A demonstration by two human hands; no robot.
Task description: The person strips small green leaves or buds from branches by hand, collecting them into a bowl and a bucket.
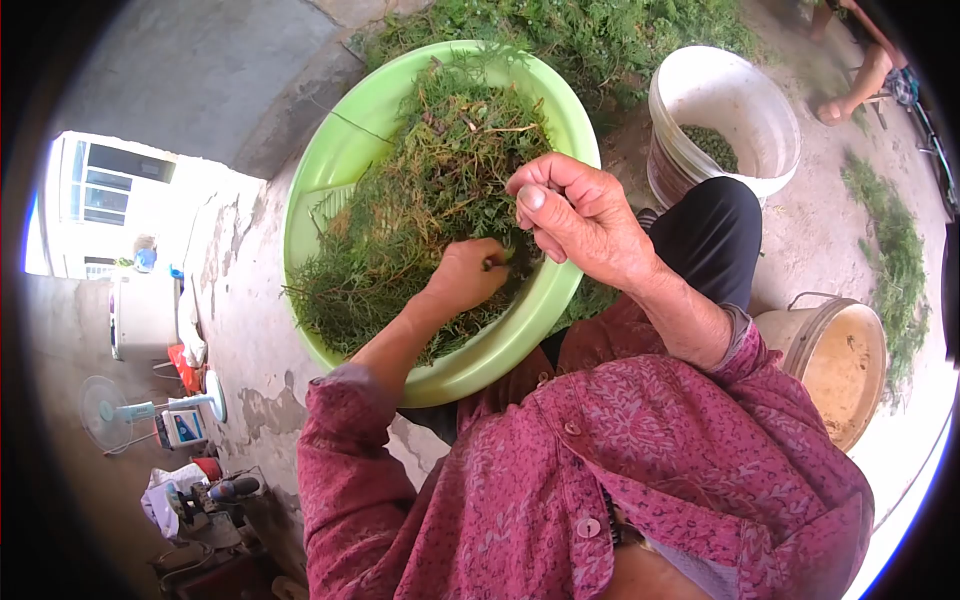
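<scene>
A light green plastic basin is tilted in front of me, heaped with feathery green evergreen sprigs and some brownish stalks. Inside it, my left hand is closed low among the greenery near the right side. Something small and greenish shows at its fingertips, too small to name. My right hand is above the basin's right rim, its fingers curled and the thumb pressed to the index finger. Whatever that pinch holds, if anything, is hidden.
A white bucket at upper right holds small green pieces. Another bucket lies tipped at right. Cut branches are piled behind the basin, others lie at right. Another person's leg shows top right; a fan stands left.
</scene>
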